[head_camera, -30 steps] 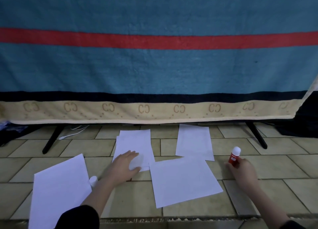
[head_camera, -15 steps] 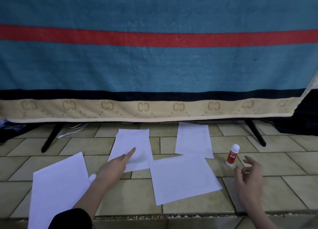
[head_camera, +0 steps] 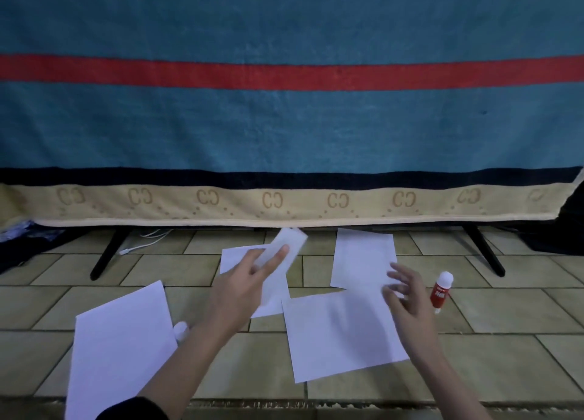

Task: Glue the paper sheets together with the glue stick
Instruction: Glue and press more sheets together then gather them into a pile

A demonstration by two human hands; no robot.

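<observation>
Several white paper sheets lie on the tiled floor. My left hand (head_camera: 246, 280) pinches a sheet (head_camera: 286, 246) and holds it lifted and tilted above another sheet (head_camera: 234, 257). My right hand (head_camera: 407, 296) hovers with fingers spread over the middle sheet (head_camera: 341, 331) and the far sheet (head_camera: 363, 255), holding nothing. The red glue stick (head_camera: 441, 291) with a white cap stands upright just right of my right hand. A large sheet (head_camera: 120, 353) lies at the front left.
A white cap-like object (head_camera: 180, 329) sits beside the left sheet. A blue blanket (head_camera: 284, 129) with a red stripe hangs over a black-legged stand (head_camera: 107, 252). A white cable (head_camera: 142, 244) lies under it. A dark bundle (head_camera: 556, 233) sits far right.
My right hand let go of the glue stick, left it standing and moved left over the sheets. My left hand picked a sheet up off the floor.
</observation>
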